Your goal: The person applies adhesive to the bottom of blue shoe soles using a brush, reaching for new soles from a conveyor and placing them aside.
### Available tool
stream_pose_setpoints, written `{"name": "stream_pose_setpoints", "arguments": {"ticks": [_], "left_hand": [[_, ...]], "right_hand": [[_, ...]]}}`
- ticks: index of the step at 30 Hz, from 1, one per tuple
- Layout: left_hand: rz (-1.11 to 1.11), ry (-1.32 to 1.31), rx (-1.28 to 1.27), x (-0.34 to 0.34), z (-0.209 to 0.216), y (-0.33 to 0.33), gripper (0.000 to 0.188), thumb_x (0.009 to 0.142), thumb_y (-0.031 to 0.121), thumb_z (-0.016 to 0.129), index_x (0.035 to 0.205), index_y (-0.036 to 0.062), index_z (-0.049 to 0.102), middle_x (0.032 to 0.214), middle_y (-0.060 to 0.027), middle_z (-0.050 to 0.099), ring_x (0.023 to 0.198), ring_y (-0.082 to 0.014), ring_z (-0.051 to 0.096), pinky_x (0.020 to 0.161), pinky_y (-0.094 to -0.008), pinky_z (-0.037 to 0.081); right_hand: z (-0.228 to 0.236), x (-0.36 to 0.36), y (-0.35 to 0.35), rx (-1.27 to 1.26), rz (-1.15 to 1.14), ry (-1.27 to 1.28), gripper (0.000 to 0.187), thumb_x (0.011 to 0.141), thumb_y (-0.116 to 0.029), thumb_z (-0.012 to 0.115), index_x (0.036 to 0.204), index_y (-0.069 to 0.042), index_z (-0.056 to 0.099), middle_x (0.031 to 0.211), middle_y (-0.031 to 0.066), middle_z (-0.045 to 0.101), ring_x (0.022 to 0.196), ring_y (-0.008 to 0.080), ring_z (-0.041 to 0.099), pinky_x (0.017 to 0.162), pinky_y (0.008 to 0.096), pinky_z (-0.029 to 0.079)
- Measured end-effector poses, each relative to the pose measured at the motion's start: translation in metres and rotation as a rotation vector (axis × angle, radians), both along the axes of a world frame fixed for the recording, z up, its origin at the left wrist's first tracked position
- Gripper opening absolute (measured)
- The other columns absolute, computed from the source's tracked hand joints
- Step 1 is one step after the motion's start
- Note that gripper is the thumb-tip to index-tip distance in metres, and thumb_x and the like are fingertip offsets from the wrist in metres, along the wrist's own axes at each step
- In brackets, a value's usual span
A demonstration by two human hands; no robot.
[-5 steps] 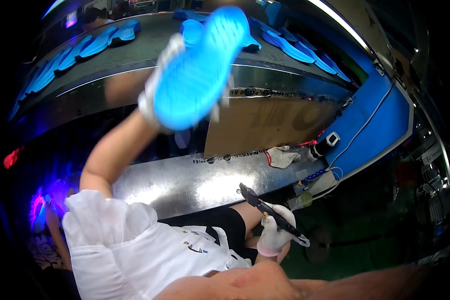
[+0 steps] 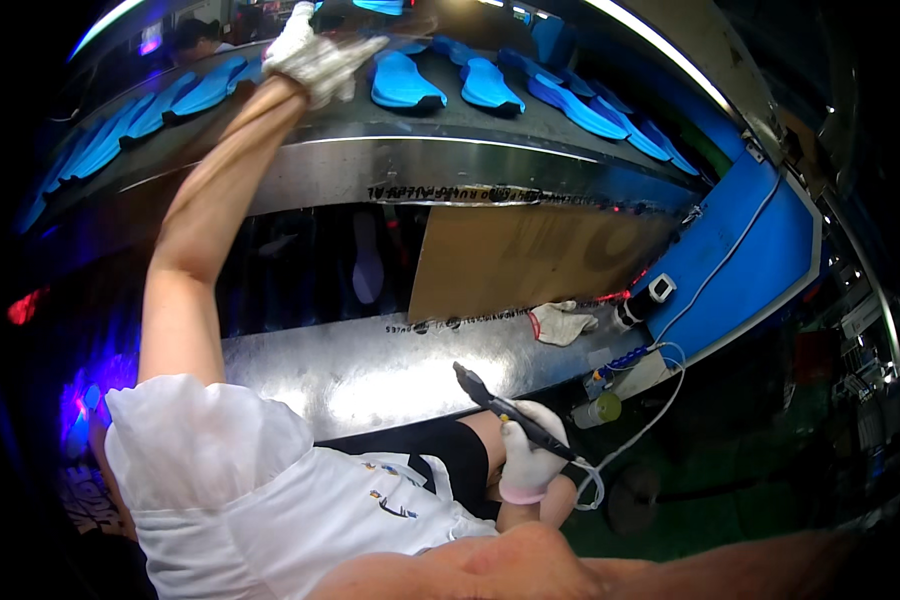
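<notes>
My left hand (image 2: 315,62), in a white glove, reaches out over the dark belt (image 2: 310,125) with its fingers spread. It is a little smeared by motion, and nothing shows in its grasp. Just right of it lies a blue shoe insole (image 2: 402,82), with another blue insole (image 2: 490,85) beside that one. A further blue insole (image 2: 378,4) is cut off by the top edge. Low over my lap, my right hand (image 2: 533,455), gloved too, is closed around a slim black hand tool (image 2: 515,417). The tool's narrow tip points up and left; a pale hose trails from its back end.
Several blue insoles (image 2: 120,125) line the belt's left; more (image 2: 580,105) lie at right. Below the belt are a cardboard sheet (image 2: 520,260) and a metal shelf (image 2: 370,375) with a loose white glove (image 2: 562,324). A blue panel (image 2: 740,250) stands right. Another person (image 2: 195,40) is far left.
My left hand has moved up and away over the belt, and the blue insole it held is out of its grasp. My right hand has shifted slightly left with the black tool.
</notes>
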State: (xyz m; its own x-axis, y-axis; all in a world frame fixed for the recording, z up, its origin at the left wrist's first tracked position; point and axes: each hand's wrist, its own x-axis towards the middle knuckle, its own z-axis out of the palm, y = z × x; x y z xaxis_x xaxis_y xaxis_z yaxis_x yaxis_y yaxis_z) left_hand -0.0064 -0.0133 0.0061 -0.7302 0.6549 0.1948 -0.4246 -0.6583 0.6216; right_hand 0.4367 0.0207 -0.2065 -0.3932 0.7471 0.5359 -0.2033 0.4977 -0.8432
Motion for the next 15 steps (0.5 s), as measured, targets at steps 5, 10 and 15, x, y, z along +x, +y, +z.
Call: {"name": "stream_pose_setpoints", "arguments": {"ticks": [5, 10, 15], "left_hand": [[0.844, 1.26, -1.525, -0.059, 0.034, -0.077, 0.045, 0.088, 0.031, 0.058, 0.119, -0.0004, 0.061, 0.12, -0.0208, 0.065, 0.107, -0.0323, 0.065, 0.084, -0.0401, 0.053], [1.035, 1.262, -1.996, -0.115, -0.008, -0.084, 0.032, 0.09, 0.023, 0.048, 0.104, -0.0025, 0.062, 0.117, -0.0229, 0.064, 0.103, -0.0383, 0.066, 0.087, -0.0466, 0.052], [1.272, 1.728, -1.497, -0.112, -0.014, -0.145, 0.023, 0.09, 0.021, 0.057, 0.104, 0.0026, 0.061, 0.1, -0.0173, 0.063, 0.089, -0.0369, 0.061, 0.079, -0.0427, 0.049]], "right_hand": [[-0.014, -0.01, 0.001, -0.21, 0.048, 0.05, 0.027, 0.076, 0.01, 0.065, 0.102, 0.007, 0.063, 0.094, 0.0111, 0.066, 0.082, 0.0158, 0.066, 0.074, 0.0256, 0.054], [-0.015, -0.012, 0.001, -0.264, 0.029, 0.03, 0.027, 0.077, 0.01, 0.064, 0.104, 0.006, 0.062, 0.094, 0.0115, 0.066, 0.081, 0.0161, 0.065, 0.075, 0.0263, 0.054], [-0.027, -0.017, -0.003, -0.301, 0.109, 0.032, 0.025, 0.086, 0.003, 0.065, 0.111, 0.004, 0.061, 0.093, 0.0102, 0.067, 0.07, 0.0108, 0.064, 0.063, 0.0211, 0.053]]}}
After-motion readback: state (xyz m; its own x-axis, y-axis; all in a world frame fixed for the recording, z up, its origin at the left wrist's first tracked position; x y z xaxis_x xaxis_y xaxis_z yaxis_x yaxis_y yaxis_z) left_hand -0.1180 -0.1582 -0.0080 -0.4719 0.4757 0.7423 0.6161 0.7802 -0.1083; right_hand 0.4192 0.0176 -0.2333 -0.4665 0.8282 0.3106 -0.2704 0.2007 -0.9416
